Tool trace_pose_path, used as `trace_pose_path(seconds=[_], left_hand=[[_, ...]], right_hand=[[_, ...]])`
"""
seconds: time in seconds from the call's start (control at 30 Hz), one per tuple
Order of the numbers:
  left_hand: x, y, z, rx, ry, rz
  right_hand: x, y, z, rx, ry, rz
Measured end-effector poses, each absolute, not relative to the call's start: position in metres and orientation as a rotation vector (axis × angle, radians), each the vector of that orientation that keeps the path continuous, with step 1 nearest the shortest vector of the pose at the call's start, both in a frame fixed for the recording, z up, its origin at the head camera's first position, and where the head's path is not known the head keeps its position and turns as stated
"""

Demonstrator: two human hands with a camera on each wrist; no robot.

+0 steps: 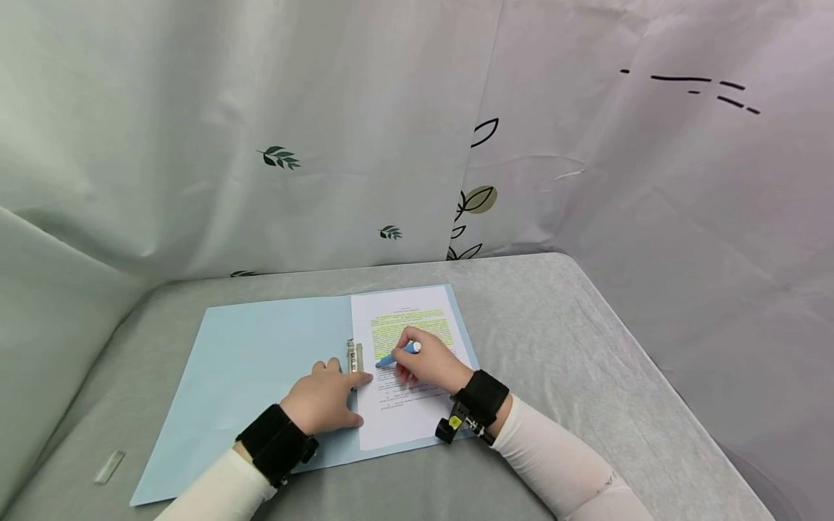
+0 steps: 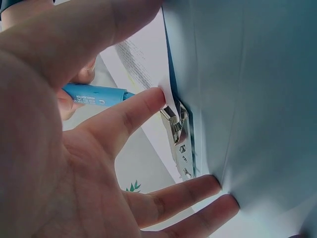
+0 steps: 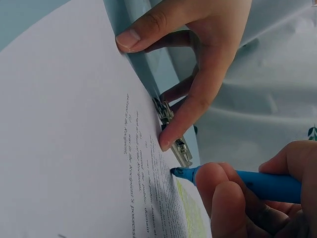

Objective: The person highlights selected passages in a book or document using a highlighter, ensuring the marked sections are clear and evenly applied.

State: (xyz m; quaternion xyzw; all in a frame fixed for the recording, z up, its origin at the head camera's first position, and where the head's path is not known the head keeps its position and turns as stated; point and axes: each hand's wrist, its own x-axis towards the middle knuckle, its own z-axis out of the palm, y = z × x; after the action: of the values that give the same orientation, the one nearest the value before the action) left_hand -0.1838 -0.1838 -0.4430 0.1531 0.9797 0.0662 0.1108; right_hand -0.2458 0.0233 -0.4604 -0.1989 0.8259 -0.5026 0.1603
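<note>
Pale fabric curtains with printed leaves are hanging behind everything, and a grey cloth-covered bench is stretching out below. At 7 o'clock in the head view, a pale-blue folder is lying open, its white printed sheet of paper resting on the right-hand side at 6 o'clock. Out at 8 o'clock, a small clear strip is lying alone on the bench.

And now the sheet itself! Yellow-marked text is glowing towards its 12 o'clock, while a silvery metal clip is sitting along its edge at 9 o'clock; whether it is gripping the paper, I cannot tell. The left hand is working from 8 o'clock, fingers spread, index fingertip resting on the sheet's margin, thumb touching the edge lower down. From 4 o'clock, the right hand is pinching a blue highlighter between thumb and fingers, its tip pointing towards 8 o'clock, right by the start of a line just below the yellow.

Marking neatly is probably calling for a low, steady tip, light even pressure and one straight stroke towards 3 o'clock. That left index finger is doing useful anchoring, I'd say; lifting it would be risking a sliding page and a wavering line.
</note>
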Motion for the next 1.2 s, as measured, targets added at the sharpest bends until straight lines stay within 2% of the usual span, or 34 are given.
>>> trace_pose_path(seconds=[0.37, 1.2], left_hand=[[-0.1804, -0.1818, -0.4419, 0.455, 2.886, 0.127], [-0.1819, -0.1833, -0.444, 0.467, 2.882, 0.146]], right_hand=[[-0.2437, 0.0202, -0.4595, -0.64, 2.646, -1.29], [-0.2396, 0.0216, -0.4584, -0.67, 2.668, -1.301]])
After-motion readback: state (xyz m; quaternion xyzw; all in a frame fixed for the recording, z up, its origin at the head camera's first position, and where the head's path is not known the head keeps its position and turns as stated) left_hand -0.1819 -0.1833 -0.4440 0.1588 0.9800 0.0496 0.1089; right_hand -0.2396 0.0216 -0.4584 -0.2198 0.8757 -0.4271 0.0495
